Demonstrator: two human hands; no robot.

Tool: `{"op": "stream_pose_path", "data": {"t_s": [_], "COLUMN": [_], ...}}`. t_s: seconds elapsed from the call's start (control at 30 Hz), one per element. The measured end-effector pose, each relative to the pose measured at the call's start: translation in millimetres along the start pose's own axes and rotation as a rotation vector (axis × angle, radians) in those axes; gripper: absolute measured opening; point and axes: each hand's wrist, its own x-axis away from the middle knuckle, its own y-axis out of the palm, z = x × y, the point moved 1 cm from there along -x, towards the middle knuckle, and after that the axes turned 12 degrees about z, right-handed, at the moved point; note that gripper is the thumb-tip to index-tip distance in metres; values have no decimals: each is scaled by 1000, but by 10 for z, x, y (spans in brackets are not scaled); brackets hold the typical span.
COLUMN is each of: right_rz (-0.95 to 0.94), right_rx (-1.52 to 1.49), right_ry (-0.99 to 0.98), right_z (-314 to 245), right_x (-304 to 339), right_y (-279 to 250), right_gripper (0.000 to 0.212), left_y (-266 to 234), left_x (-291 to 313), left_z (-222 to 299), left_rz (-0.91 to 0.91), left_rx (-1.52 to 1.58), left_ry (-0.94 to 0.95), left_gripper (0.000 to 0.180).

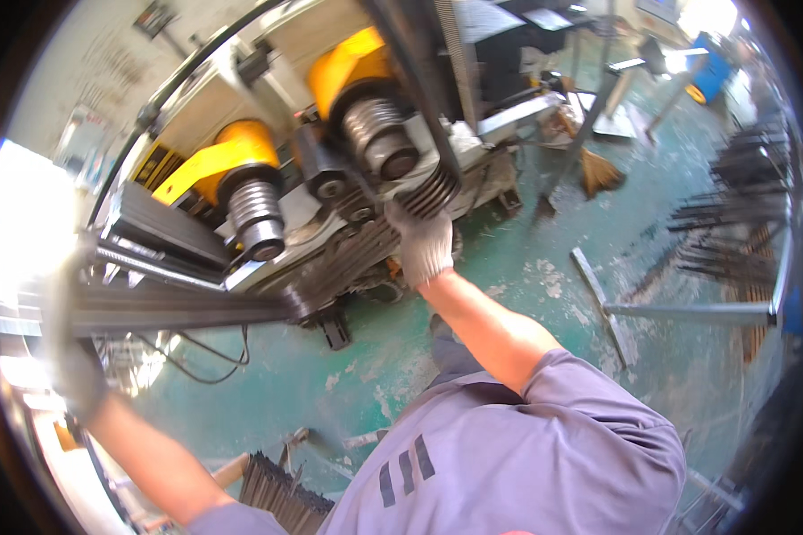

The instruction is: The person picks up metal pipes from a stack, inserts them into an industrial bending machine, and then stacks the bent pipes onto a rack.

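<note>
Long dark metal bars (pixel 187 308), bundled side by side, slant across a machine with two steel rollers and bend sharply in the middle. At their left end, my left hand (pixel 71 366), in a pale work glove, grips across the bundle; motion blurs its fingers. My right hand (pixel 422 245), also gloved, is closed at the ribbed bend of the bars, below the right steel roller (pixel 379 138). From that bend the bars run up past the machine. The left steel roller (pixel 257 214) sits above the bundle's middle. Each roller has a yellow bracket (pixel 241 147) behind it.
A black cable (pixel 210 379) hangs below the bars on the left. Stacked dark strips (pixel 281 490) stand near my left elbow. At right are a metal stand (pixel 687 310), piles of dark bars (pixel 732 209) and a broom (pixel 600 172) on the green floor (pixel 526 245).
</note>
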Motion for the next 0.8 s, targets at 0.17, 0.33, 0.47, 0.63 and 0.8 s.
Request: {"op": "stream_pose_path", "data": {"t_s": [0.17,0.33,0.47,0.63,0.8], "right_rz": [117,541,848,1075,1170], "right_rx": [106,585,745,1173,1449], "right_ry": [-20,-470,-878,-822,-813], "right_z": [-557,-1713,-3227,-4915,-5762], "right_x": [191,307,450,274,-512], "right_y": [-1813,-4181,-5546,-7011,-8310], "right_gripper": [15,18,18,24,28], "left_y": [277,1256,2399,3278,4272], "left_x": [1374,2682,4050,5123,5580], "left_z": [155,139,838,1896,2516], "left_rz": [192,199,-307,-593,-832], "left_rx": [449,833,1236,1372,1197], "left_ry": [-142,-594,-1052,-1795,-1599], "left_gripper": [37,22,24,36,34]}}
